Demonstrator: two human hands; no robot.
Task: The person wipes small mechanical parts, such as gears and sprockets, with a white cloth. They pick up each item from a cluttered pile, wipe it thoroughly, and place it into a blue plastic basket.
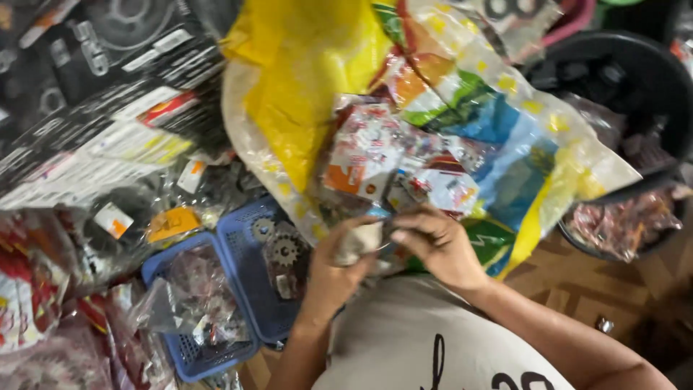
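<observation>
Left hand (333, 269): curled round a small pale packet (359, 240), thumb and fingers closed on its lower end, low in the middle of the view.
Right hand (437, 242): fingers bent and pinching the top edge of the same packet, knuckles up, touching the left hand's fingertips.
Packet: held between both hands just above the lap, in front of the big plastic bag; contents too blurred to tell.
Plastic bag (498, 137): large, printed yellow, blue, green and orange, spread open behind the hands, mouth toward them.
Small packs (375, 148): several red, white and orange ones heaped on the bag, just above the hands.
Blue basket (249, 285): left of the left hand, two compartments; metal gears (281, 249) in the nearer one, clear bags of parts (195, 289) in the other.
Black boxes (94, 94): stacked at upper left, beyond the basket.
Black tub (628, 79): at right, holding dark parts and a reddish bag.
Floor (606, 289): brown parquet at lower right.
</observation>
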